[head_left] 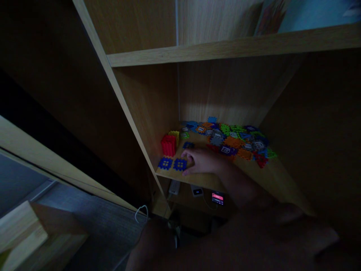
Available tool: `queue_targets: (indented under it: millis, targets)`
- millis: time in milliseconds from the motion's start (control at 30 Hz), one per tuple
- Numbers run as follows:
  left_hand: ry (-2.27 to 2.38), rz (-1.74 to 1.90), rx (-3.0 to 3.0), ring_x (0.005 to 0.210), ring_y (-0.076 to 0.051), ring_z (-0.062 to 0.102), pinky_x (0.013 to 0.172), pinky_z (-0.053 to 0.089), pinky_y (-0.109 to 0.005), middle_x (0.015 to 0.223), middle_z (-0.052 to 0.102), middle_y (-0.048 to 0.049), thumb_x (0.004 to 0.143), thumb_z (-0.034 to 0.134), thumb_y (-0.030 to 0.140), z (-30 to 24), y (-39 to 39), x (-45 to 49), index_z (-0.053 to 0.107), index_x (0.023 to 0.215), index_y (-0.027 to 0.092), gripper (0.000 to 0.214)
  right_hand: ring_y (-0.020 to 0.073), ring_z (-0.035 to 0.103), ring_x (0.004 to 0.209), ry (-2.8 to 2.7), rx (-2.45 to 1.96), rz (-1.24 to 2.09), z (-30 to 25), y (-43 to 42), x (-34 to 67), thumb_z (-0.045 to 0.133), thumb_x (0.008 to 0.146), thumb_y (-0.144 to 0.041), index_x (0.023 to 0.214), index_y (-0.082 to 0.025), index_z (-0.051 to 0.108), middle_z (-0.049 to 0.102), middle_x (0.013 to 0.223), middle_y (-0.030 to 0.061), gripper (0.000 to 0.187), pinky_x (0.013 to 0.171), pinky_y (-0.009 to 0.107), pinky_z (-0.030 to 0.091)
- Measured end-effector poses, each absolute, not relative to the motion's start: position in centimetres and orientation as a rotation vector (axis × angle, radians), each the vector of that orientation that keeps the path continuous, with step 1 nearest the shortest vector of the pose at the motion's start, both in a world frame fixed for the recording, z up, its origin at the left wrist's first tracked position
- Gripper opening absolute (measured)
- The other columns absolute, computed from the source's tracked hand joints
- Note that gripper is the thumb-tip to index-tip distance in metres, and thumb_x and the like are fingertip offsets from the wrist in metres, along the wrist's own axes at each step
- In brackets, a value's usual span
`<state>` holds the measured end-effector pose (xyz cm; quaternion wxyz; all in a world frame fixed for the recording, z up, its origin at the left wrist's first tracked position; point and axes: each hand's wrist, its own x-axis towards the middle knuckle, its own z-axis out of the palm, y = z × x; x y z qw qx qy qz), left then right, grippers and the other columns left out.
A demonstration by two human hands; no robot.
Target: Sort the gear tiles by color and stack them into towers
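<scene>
My right hand reaches in from the right over a wooden shelf. Its thumb and fingers curve round the right side of a blue square interlocking tile with a window pattern, which lies flat near the shelf's front edge. A matching blue window tile lies just to its left. Behind them stands a stack of red tiles, with yellow tiles at its back. Another dark blue tile lies behind my fingers. My left hand does not show.
Loose interlocking tiles in several colours cover the back and right of the shelf. Below are a white power strip, a small device with a lit display and a lit phone. An upper shelf board overhangs.
</scene>
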<state>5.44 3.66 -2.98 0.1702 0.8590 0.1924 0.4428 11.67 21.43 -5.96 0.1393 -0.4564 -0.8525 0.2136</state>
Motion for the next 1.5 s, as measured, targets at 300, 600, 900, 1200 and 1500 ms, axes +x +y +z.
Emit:
queue_targets:
  millis: [300,600,900,1200,1500]
  targets:
    - [0.270,1.164,2.704,0.089,-0.022,0.072,0.082,0.057,-0.037,0.089,0.071,-0.0010,0.102,0.069,0.040,-0.9,5.4,3.7,0.068,0.083,0.025,0.024,0.0161,0.063,0.073,-2.425,-1.261,0.569,-6.0,20.8,11.3,0.085,0.080,-0.057,0.111,-0.024,0.071,0.073,0.090,0.0009,0.047,0.064,0.029,0.040]
    - [0.173,1.113,2.768,0.087,-0.017,0.070,0.081,0.055,-0.034,0.096,0.075,0.0000,0.105,0.063,0.022,0.3,5.7,3.3,0.074,0.093,0.021,0.016,0.0159,0.061,0.069,-2.345,-1.213,0.417,-8.1,19.9,6.4,0.076,0.089,-0.064,0.128,-0.022,0.067,0.073,0.083,0.0024,0.058,0.062,0.028,0.039]
    - [0.144,1.055,2.813,0.098,-0.020,0.072,0.088,0.054,-0.035,0.104,0.077,0.0003,0.104,0.068,0.037,-0.5,6.2,3.8,0.074,0.092,0.027,0.017,0.0205,0.069,0.084,-2.323,-1.271,0.355,-8.6,20.3,6.0,0.073,0.090,-0.070,0.129,-0.021,0.068,0.078,0.099,0.0080,0.062,0.069,0.030,0.046]
    - [0.142,1.131,2.825,0.097,-0.020,0.073,0.082,0.052,-0.033,0.102,0.075,-0.0009,0.102,0.069,0.024,-0.2,6.0,3.6,0.076,0.099,0.025,0.008,0.0251,0.073,0.098,-2.351,-1.247,0.333,-8.3,20.2,5.8,0.074,0.092,-0.065,0.126,-0.020,0.070,0.079,0.113,0.0124,0.057,0.081,0.034,0.053]
    - [0.079,1.160,2.795,0.093,-0.020,0.072,0.077,0.050,-0.035,0.100,0.075,-0.0002,0.101,0.071,0.045,-1.3,6.2,4.5,0.076,0.096,0.025,0.022,0.0275,0.074,0.098,-2.368,-1.244,0.294,-8.6,20.5,5.9,0.071,0.092,-0.070,0.130,-0.020,0.069,0.080,0.115,0.0137,0.063,0.082,0.037,0.055]
